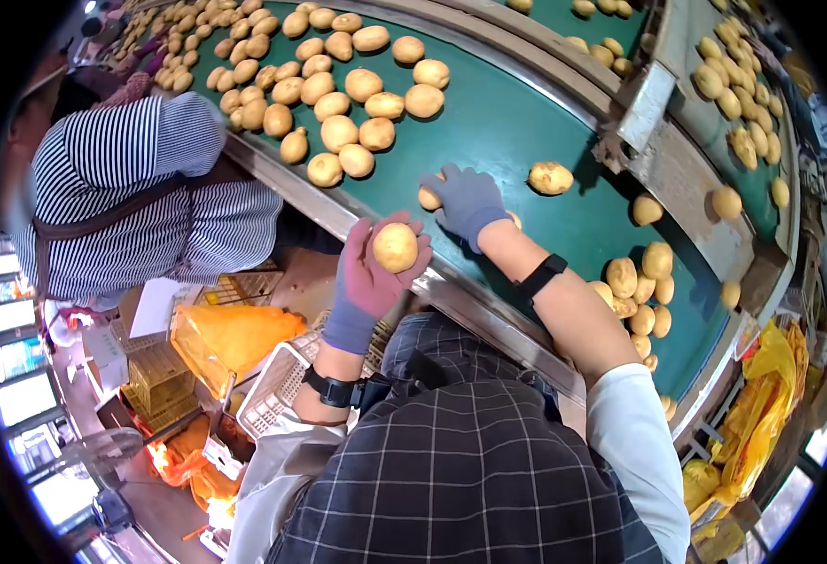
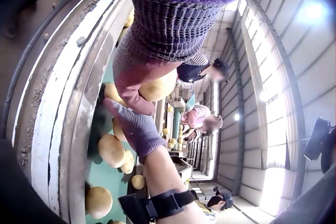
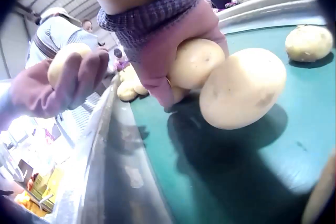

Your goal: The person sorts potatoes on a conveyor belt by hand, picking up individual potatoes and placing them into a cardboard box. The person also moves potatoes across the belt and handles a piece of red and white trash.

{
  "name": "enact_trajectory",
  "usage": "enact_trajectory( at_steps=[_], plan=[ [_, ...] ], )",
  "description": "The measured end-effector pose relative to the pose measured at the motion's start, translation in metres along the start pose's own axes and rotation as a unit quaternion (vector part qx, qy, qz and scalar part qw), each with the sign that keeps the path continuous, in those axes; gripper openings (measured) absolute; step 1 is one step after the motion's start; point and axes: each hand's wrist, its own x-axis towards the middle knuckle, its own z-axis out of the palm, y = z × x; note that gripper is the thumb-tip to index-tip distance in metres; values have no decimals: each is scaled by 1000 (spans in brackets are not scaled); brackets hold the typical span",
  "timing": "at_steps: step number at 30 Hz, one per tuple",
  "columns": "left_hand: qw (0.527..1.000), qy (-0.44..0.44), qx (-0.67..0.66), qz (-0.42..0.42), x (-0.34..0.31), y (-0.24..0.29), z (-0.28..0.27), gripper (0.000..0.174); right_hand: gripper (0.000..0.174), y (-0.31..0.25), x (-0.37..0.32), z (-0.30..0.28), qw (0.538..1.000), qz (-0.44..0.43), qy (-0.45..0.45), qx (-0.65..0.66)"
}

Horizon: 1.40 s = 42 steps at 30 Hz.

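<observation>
Palm up beside the belt's near edge, my left hand in a pink and grey knit glove holds a potato. Its curled fingers wrap that potato in the right wrist view. My right hand, gloved alike, reaches palm down over the green conveyor belt and grips another potato. In the right wrist view this potato sits between thumb and fingers, with a larger-looking potato just in front. One loose potato lies on the belt beyond the right hand.
Many potatoes cover the belt's upper left, and several gather at right. A metal rail edges the belt. A person in a striped top stands at left. Below are a white plastic crate and an orange bag.
</observation>
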Motion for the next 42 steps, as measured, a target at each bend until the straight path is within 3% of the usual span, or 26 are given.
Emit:
enact_trajectory(
  at_steps=[3,6,7,8,9,10,12,13,14,16,17,18,19,21,22,24,26,27,28,29,30,32,36,37,40,42],
  plan=[
    [999,6,24,21,-2,-9,0,60,49,27,5,10,998,-60,21,13],
    [998,26,45,35,-4,-39,0,61,54,40,-38,-2,988,-7,-25,153],
    [997,49,55,39,-5,-46,5,61,58,40,-52,-20,972,102,-115,180],
    [995,69,66,43,-6,-56,11,61,57,40,-74,-27,909,159,-107,370],
    [994,78,70,31,-6,-64,17,57,58,43,-102,-34,805,215,-94,545],
    [993,84,75,18,-4,-71,18,53,60,52,-126,-37,668,259,-69,694],
    [987,97,126,-11,2,-87,13,47,63,82,-169,-51,558,179,-174,792],
    [979,103,173,-24,6,-96,8,44,62,78,-190,-50,575,189,-115,788],
    [968,108,221,-38,10,-105,5,41,65,66,-202,-59,555,212,-76,801],
    [946,33,316,-67,18,-121,21,39,60,52,-219,-83,543,292,-41,787],
    [914,-13,401,-60,21,-128,30,40,53,64,-228,-75,570,265,-70,775],
    [874,-60,481,-50,22,-135,40,42,46,64,-238,-67,715,215,12,665],
    [904,-46,412,-107,23,-143,53,47,40,63,-248,-59,833,196,101,507],
    [873,-82,477,-65,29,-162,63,44,36,69,-254,-43,944,24,198,263],
    [855,-97,508,-42,30,-170,65,46,36,67,-261,-36,934,32,210,286],
    [859,-120,495,-61,36,-182,61,53,37,44,-270,-56,878,97,147,444],
    [845,-114,514,-91,33,-180,66,59,30,30,-274,-82,850,126,142,491],
    [831,-117,531,-114,33,-177,68,66,33,39,-276,-78,862,117,152,469],
    [858,-113,485,-123,31,-175,74,63,38,48,-276,-77,752,152,156,622],
    [883,-107,437,-132,26,-173,79,60,43,56,-276,-75,611,185,177,749],
    [906,-100,387,-140,22,-170,82,57,47,70,-278,-66,391,164,199,884],
    [906,-94,394,-124,22,-174,70,59,47,82,-290,-53,228,162,233,931],
    [898,-105,411,-116,23,-181,59,60,48,85,-303,-48,199,142,201,949],
    [894,-114,418,-112,22,-182,54,62,55,85,-310,-57,133,117,150,973],
    [900,-138,400,-107,26,-176,31,67,61,81,-310,-61,98,73,113,986],
    [934,-128,312,-119,24,-174,36,62,64,80,-312,-59,184,83,120,972]
  ],
)
